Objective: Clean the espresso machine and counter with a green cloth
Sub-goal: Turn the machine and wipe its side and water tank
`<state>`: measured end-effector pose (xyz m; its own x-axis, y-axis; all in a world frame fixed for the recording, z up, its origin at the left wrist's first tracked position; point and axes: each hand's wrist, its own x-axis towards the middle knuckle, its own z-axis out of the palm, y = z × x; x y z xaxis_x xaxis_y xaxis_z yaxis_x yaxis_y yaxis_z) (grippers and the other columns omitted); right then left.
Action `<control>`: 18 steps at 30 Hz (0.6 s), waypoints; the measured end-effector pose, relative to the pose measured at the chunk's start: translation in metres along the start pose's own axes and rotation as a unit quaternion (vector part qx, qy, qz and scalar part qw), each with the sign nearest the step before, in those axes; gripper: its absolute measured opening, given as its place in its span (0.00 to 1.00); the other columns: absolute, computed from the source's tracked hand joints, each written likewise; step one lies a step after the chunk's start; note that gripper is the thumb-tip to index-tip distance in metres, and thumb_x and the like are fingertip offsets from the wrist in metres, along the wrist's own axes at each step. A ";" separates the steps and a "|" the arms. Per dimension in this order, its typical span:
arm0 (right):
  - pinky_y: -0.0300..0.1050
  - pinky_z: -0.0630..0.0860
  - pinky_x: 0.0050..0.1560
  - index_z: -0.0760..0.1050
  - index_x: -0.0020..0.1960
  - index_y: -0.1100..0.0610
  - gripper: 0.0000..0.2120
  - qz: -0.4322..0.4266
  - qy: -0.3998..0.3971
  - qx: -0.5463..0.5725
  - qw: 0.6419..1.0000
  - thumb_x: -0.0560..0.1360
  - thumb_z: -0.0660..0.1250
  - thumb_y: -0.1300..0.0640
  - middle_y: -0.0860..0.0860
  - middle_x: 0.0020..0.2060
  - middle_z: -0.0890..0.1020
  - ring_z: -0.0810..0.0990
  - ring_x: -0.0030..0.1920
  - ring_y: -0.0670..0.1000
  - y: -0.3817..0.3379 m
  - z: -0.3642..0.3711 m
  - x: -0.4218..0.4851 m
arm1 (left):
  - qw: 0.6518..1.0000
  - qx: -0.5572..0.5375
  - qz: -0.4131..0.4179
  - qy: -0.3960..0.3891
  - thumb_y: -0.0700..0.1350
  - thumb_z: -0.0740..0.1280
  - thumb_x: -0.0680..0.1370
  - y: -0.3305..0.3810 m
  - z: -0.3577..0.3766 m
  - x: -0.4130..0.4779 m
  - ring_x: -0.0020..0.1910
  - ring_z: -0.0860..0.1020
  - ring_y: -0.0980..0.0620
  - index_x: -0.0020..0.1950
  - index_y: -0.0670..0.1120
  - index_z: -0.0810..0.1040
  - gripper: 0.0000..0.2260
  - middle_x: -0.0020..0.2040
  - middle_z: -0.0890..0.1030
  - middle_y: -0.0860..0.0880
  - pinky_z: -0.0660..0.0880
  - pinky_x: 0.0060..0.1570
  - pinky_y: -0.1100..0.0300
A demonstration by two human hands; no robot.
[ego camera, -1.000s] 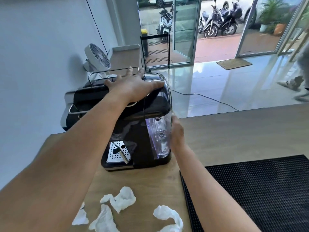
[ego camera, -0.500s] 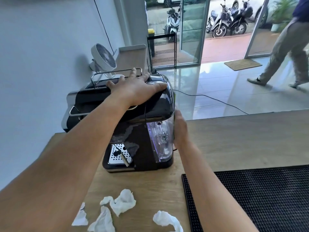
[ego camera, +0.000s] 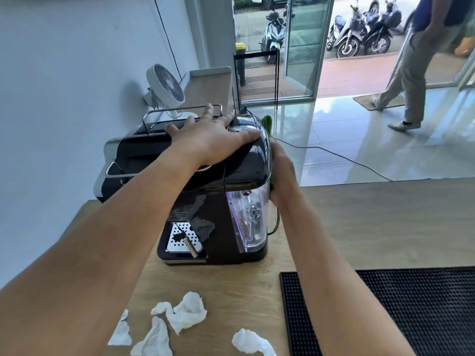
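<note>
Cloth [ego camera: 267, 124] now showing, right hand [ego camera: 282, 173] higher

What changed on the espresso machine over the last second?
The right hand slid up the side of the espresso machine, and the green cloth now shows above it. The left hand stayed flat on top; the crumpled tissues did not move.

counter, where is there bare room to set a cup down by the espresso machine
Best is the bare wood of the counter right of the espresso machine, beyond the black mat. A narrower strip lies between the machine's front and the crumpled tissues. The near-left corner is crowded with those tissues.
</note>
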<state>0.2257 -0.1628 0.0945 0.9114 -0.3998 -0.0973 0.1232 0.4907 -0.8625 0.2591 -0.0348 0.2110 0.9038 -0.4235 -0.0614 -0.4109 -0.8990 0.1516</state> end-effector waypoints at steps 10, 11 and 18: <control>0.50 0.77 0.40 0.75 0.49 0.62 0.16 0.047 0.045 -0.011 0.998 0.82 0.53 0.53 0.59 0.40 0.80 0.80 0.40 0.58 0.076 -0.036 -0.012 | 1.000 0.005 0.003 0.004 0.79 0.48 0.67 0.001 -0.002 -0.004 0.78 0.44 0.45 0.76 0.64 0.54 0.40 0.79 0.43 0.54 0.37 0.69 0.35; 0.54 0.78 0.45 0.76 0.53 0.62 0.17 0.010 0.028 0.010 1.000 0.81 0.54 0.52 0.61 0.44 0.81 0.80 0.45 0.61 0.069 -0.033 -0.011 | 1.000 0.007 0.003 0.006 0.79 0.48 0.67 0.001 -0.002 -0.003 0.78 0.44 0.45 0.76 0.64 0.54 0.40 0.79 0.43 0.54 0.37 0.69 0.35; 0.60 0.74 0.64 0.77 0.62 0.62 0.24 0.014 -0.044 -0.042 0.998 0.76 0.60 0.46 0.64 0.56 0.81 0.79 0.59 0.65 -0.002 -0.003 0.052 | 0.999 0.027 0.001 0.027 0.79 0.47 0.66 0.002 0.001 -0.001 0.76 0.49 0.47 0.74 0.65 0.56 0.39 0.76 0.53 0.54 0.45 0.69 0.36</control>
<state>0.2719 -0.1875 0.0898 0.9453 -0.3162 -0.0805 0.0678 0.4317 -0.8995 0.2576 -0.0367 0.2102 0.9080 -0.4190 -0.0070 -0.4163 -0.9038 0.0986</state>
